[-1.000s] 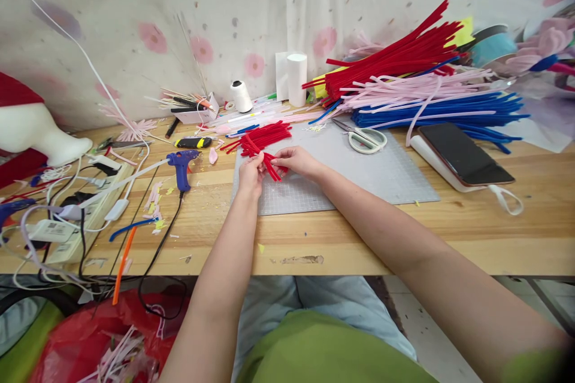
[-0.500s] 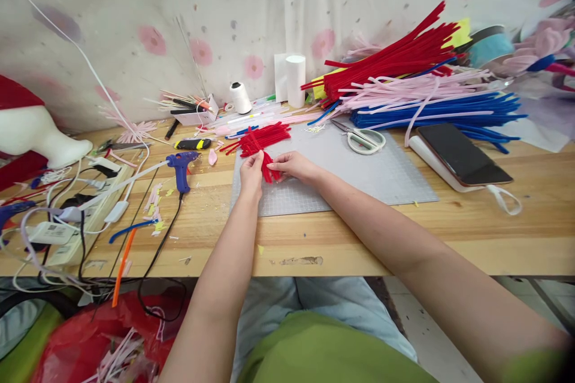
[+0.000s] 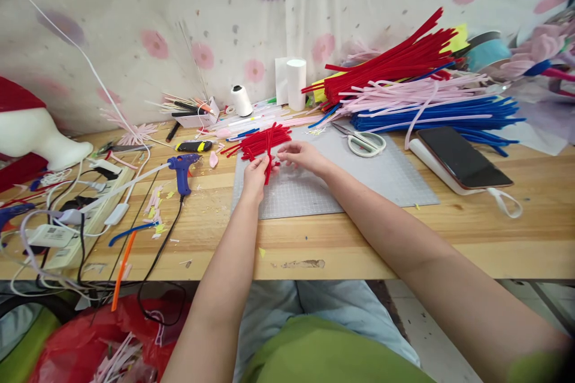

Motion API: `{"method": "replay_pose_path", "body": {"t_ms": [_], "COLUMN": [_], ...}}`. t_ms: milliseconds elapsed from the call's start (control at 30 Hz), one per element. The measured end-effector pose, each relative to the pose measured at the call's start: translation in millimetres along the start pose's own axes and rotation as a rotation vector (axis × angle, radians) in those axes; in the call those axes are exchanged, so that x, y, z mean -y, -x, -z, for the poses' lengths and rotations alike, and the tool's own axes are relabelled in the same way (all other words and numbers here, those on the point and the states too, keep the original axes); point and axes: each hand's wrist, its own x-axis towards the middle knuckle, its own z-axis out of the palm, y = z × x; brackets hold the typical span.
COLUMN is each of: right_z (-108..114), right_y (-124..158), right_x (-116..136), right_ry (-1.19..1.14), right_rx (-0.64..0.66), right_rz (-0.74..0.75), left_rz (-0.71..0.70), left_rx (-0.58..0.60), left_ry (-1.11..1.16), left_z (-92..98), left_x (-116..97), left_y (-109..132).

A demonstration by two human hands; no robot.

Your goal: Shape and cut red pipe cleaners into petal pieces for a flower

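Note:
My left hand pinches a few short red pipe cleaners, which stand nearly upright with ends showing above and below the fingers. Just to their right is my right hand, its fingers loosely bent and apart. I see nothing held in it, though its fingertips come close to the red pieces. Behind both hands, a pile of short red pipe cleaners lies at the back left of the grey cutting mat.
White-handled scissors lie on the mat. Long red, pink and blue pipe cleaners are heaped at the back right, near a phone. To the left are a blue glue gun, a yellow-black cutter and a power strip with tangled cords.
The red pipe cleaners in my left hand have turned from slanting to nearly upright. My right hand has let go of them, drawn slightly back and up, and its fingers have parted.

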Motion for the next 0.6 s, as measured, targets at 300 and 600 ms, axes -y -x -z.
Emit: {"method": "replay_pose_path", "body": {"t_ms": [300,600], "right_z": [-1,-15], "right_y": [-1,-5], "right_x": [-9,-14], "right_ry": [-0.238,-0.363], "right_rx": [0.136,-0.098], "right_rz": [0.061,0.144], "left_rz": [0.178,0.071], "left_rx": [0.346,0.179], "left_ry": [0.017,-0.020], "left_z": [-0.8,-6.7], "left_x": [-2,2], "left_y": [8,8]}}
